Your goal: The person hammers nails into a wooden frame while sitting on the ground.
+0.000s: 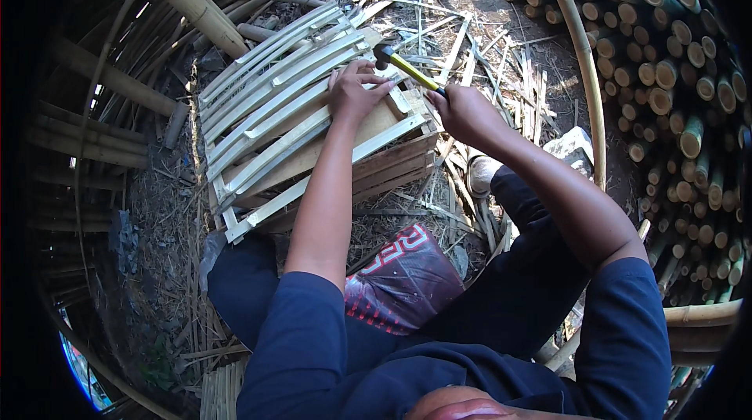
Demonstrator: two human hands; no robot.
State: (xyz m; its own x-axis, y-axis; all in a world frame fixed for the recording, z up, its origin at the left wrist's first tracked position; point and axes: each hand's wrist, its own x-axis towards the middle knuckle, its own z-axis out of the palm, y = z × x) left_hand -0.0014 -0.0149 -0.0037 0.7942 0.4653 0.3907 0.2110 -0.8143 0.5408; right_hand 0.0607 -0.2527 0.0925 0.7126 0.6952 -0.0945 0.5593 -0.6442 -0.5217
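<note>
At the right end of the slatted bamboo panel [274,120]: hammer work, part-way by my reading.
Left hand [356,93]: fingers bent at the slat ends; whether they pinch anything, I cannot tell. Right hand [467,113]: clenched round one yellow-handled hammer [410,70], head just beside the left fingers. Panel: over a wooden crate [395,168], slats laid in rows, so placing looks largely done; joints left to fix, I cannot count. Outward: loose strips [457,52], stacked poles [662,99].
</note>
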